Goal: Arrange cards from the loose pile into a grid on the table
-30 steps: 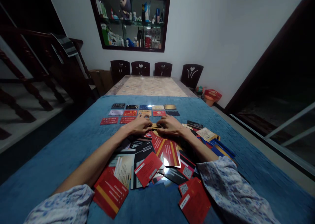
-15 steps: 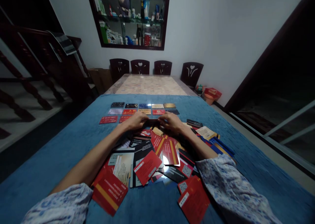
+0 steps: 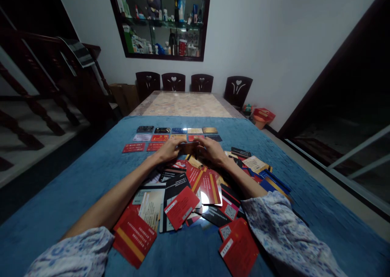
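Note:
My left hand (image 3: pixel 169 149) and my right hand (image 3: pixel 211 150) are closed on opposite ends of one brownish card (image 3: pixel 189 148). It is tilted up above the far side of a loose card pile, and its printing is too dark to read. Beneath my wrists the pile holds red cards (image 3: pixel 182 207), black cards (image 3: pixel 176 185) and pale cards (image 3: pixel 152 208), overlapping at many angles. Beyond my hands, cards lie in rows, among them a black card (image 3: pixel 162 130), a lilac card (image 3: pixel 142 137) and a red card (image 3: pixel 134 147). My hands partly cover the nearer rows.
A blue cloth (image 3: pixel 76 179) covers the near part of the table, with the bare marble-look top (image 3: pixel 185 104) behind. Dark chairs (image 3: pixel 173 82) stand at the far end. Blue cards (image 3: pixel 274 181) lie by my right forearm. A wall cabinet (image 3: pixel 164 58) holds bottles and a plush toy.
The card between my hands has tipped from nearly edge-on to showing more of its brownish face. My fingers have shifted slightly around it, while the rows and pile look the same.

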A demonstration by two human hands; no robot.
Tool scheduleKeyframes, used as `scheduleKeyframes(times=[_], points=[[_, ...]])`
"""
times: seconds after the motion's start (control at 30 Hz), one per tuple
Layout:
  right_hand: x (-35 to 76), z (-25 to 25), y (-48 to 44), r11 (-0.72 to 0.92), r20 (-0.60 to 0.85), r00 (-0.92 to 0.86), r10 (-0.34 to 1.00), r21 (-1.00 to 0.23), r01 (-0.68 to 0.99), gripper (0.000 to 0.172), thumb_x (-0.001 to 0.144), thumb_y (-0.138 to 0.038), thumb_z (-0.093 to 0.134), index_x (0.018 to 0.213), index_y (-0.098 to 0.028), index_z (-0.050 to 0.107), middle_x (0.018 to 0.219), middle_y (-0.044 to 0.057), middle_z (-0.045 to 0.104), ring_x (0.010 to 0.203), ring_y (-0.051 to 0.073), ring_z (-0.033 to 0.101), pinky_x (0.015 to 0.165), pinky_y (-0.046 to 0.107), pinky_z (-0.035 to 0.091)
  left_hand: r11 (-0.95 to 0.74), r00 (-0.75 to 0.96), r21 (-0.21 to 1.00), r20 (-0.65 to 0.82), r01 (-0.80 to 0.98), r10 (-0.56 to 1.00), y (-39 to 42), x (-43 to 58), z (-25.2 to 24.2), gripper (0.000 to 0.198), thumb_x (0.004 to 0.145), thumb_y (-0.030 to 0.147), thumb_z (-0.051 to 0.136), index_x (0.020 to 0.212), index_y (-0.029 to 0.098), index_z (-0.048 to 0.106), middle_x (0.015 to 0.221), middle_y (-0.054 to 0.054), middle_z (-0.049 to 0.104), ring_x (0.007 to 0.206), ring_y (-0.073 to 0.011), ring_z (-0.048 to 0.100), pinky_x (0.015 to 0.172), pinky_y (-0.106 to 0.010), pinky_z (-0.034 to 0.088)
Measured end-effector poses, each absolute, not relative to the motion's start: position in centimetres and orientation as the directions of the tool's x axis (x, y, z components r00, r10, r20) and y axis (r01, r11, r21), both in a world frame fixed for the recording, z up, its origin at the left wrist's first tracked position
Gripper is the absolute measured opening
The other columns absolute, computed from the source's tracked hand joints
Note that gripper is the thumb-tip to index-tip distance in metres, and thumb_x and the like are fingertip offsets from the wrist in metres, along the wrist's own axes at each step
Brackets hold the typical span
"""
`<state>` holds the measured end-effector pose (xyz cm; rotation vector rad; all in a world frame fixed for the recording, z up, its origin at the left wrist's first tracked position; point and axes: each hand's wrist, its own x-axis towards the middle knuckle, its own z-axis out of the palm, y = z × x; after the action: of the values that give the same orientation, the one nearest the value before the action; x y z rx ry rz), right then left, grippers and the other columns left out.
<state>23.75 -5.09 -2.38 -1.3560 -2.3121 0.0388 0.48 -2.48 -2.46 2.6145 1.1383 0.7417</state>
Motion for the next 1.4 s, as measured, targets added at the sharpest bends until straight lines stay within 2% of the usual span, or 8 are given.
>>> scheduleKeyframes(times=[0.07,0.23,0.43,0.63,0.9,1.0,1.23,1.4], points=[[23.6,-2.4,-5.2,0.512,0.364,-0.413,0.835,-0.242,0.824,0.036,0.093,-0.015,0.057,0.128,-0.023,0.063,0.111,0.01,0.071,0.099,0.021,0.065,0.083,0.028,0.045,-0.676,0.559,0.357,0.382,0.645,0.736,-2.5,0.6,-2.7,0.044,0.076,0.008,0.05,0.115,0.018,0.066,0.113,-0.008,0.072,0.103,-0.0233,0.067,0.091,-0.034,0.052],[23.4,-2.5,-5.3,0.5,0.327,-0.423,0.845,-0.205,0.841,0.038,0.09,-0.016,0.058,0.127,-0.023,0.06,0.113,0.009,0.072,0.102,0.022,0.065,0.082,0.029,0.044,-0.654,0.557,0.277,0.354,0.704,0.751,-2.9,0.8,-2.6,0.034,0.077,0.01,0.05,0.107,0.018,0.063,0.095,-0.009,0.071,0.089,-0.0248,0.066,0.081,-0.035,0.052],[23.1,-2.0,-5.6,0.504,0.261,-0.45,0.854,-0.197,0.841,0.039,0.089,-0.017,0.054,0.126,-0.024,0.059,0.121,0.008,0.071,0.106,0.023,0.064,0.082,0.03,0.044,-0.619,0.564,0.168,0.282,0.767,0.776,-3.5,1.1,-2.4,0.038,0.077,0.013,0.054,0.115,0.019,0.057,0.105,-0.011,0.07,0.096,-0.0282,0.065,0.082,-0.038,0.05],[22.9,-2.2,-5.6,0.502,0.266,-0.45,0.852,-0.177,0.846,0.045,0.088,-0.017,0.053,0.133,-0.023,0.055,0.129,0.011,0.065,0.113,0.024,0.058,0.088,0.034,0.044,-0.608,0.552,0.183,0.28,0.772,0.785,-3.1,1.1,-3.3,0.043,0.079,0.013,0.055,0.121,0.018,0.053,0.115,-0.014,0.067,0.104,-0.0288,0.064,0.088,-0.041,0.05],[23.0,-2.6,-5.2,0.475,0.256,-0.438,0.862,-0.101,0.874,0.054,0.09,-0.022,0.056,0.143,-0.019,0.048,0.127,0.016,0.059,0.112,0.028,0.051,0.089,0.037,0.045,-0.644,0.56,0.278,0.329,0.712,0.76,-2.2,0.8,-4.5,0.051,0.074,0.015,0.061,0.125,0.016,0.051,0.126,-0.015,0.059,0.118,-0.0299,0.057,0.1,-0.046,0.048],[23.1,-2.4,-5.2,0.478,0.242,-0.447,0.861,-0.09,0.874,0.053,0.091,-0.024,0.056,0.143,-0.019,0.048,0.127,0.016,0.059,0.113,0.028,0.05,0.089,0.037,0.045,-0.641,0.551,0.294,0.336,0.709,0.764,-2.1,0.8,-4.6,0.052,0.074,0.015,0.063,0.124,0.017,0.052,0.126,-0.014,0.06,0.117,-0.0296,0.057,0.101,-0.046,0.048],[23.1,-1.7,-5.6,0.483,0.211,-0.461,0.862,-0.062,0.874,0.048,0.094,-0.027,0.055,0.141,-0.016,0.05,0.128,0.017,0.059,0.115,0.03,0.051,0.089,0.04,0.045,-0.633,0.553,0.26,0.32,0.729,0.769,-2.6,0.9,-4.0,0.046,0.078,0.017,0.063,0.122,0.017,0.054,0.125,-0.015,0.06,0.117,-0.0311,0.057,0.099,-0.048,0.048],[23.5,-1.4,-5.3,0.491,0.198,-0.474,0.858,-0.043,0.87,0.048,0.092,-0.031,0.06,0.137,-0.019,0.052,0.13,0.016,0.059,0.117,0.03,0.05,0.089,0.039,0.045,-0.643,0.578,0.212,0.297,0.736,0.76,-2.9,1.0,-3.3,0.042,0.081,0.021,0.06,0.122,0.016,0.054,0.123,-0.016,0.061,0.115,-0.0311,0.058,0.097,-0.046,0.048]])
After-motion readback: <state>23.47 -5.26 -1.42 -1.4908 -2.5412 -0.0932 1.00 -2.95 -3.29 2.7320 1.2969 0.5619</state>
